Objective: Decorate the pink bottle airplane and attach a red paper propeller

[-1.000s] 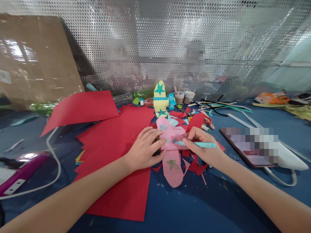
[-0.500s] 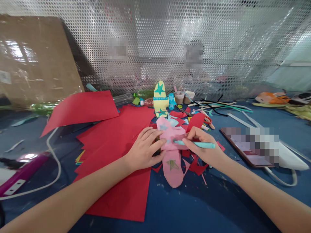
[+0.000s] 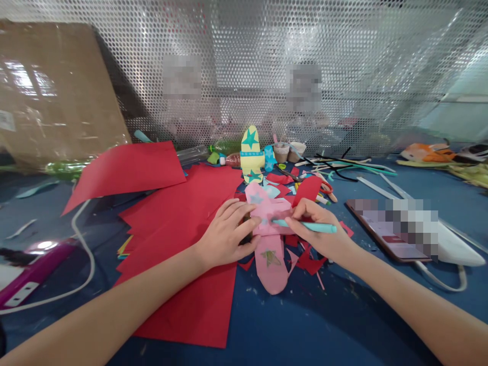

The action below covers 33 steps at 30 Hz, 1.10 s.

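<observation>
In the head view a pink paper airplane lies in front of me on the dark blue table. One wing has a pale blue star, the other a gold-green star. My left hand curls around the left end of its body; something dark, partly hidden, shows between thumb and fingers. My right hand pinches a light blue pen, its tip at the middle of the pink body. Behind it stands a similar yellow paper airplane with teal stars, built around a plastic bottle.
Red paper sheets spread under my left forearm. Paper scraps and scissors lie around the airplane. A phone with a cable is at right, a purple power strip at left. A cardboard box leans on the perforated metal wall.
Hardly anything differs. The pen and my right hand have shifted very slightly; my left hand keeps its place on the pink airplane.
</observation>
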{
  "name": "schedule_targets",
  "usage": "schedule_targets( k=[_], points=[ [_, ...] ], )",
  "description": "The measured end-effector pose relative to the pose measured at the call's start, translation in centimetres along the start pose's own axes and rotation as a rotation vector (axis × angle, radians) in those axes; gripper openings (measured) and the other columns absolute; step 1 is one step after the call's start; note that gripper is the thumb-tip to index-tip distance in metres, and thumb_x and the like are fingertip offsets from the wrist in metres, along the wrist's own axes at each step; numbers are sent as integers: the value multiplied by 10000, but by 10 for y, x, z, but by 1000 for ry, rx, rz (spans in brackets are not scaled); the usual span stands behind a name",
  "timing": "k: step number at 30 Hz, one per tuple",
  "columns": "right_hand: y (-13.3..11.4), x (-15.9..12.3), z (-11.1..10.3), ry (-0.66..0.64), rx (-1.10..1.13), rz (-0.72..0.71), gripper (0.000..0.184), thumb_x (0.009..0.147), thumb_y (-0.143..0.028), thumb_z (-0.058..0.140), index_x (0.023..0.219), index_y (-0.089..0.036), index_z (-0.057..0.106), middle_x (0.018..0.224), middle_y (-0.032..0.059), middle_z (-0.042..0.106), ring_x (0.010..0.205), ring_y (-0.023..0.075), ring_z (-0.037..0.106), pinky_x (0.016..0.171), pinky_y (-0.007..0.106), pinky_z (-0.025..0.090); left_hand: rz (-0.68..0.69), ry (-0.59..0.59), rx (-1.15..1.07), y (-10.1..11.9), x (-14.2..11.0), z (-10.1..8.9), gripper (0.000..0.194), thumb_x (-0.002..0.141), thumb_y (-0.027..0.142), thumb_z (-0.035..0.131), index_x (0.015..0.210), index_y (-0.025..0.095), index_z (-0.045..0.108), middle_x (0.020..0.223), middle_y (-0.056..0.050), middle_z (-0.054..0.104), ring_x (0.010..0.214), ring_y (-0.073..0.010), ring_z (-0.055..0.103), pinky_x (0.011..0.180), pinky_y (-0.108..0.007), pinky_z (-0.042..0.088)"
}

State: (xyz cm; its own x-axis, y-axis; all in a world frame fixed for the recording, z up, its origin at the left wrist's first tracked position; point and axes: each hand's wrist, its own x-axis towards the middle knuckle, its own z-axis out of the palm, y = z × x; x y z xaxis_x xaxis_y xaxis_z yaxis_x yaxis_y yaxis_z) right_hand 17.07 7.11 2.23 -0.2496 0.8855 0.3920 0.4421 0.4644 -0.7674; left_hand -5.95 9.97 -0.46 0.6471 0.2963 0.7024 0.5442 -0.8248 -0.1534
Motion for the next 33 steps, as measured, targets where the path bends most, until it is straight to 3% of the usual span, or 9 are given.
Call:
schedule_targets(
  k=[33],
  points=[
    [2,-1,-1,9,4,17,287,827,-271,565,646,-228,347,591,-50,376,523,105,315,482,239,287,-7,-5,-14,0,1,0,188,816,224,556,1002,208,544,1134,-120,617,1048,-246,576,956,-470,435]
  ],
)
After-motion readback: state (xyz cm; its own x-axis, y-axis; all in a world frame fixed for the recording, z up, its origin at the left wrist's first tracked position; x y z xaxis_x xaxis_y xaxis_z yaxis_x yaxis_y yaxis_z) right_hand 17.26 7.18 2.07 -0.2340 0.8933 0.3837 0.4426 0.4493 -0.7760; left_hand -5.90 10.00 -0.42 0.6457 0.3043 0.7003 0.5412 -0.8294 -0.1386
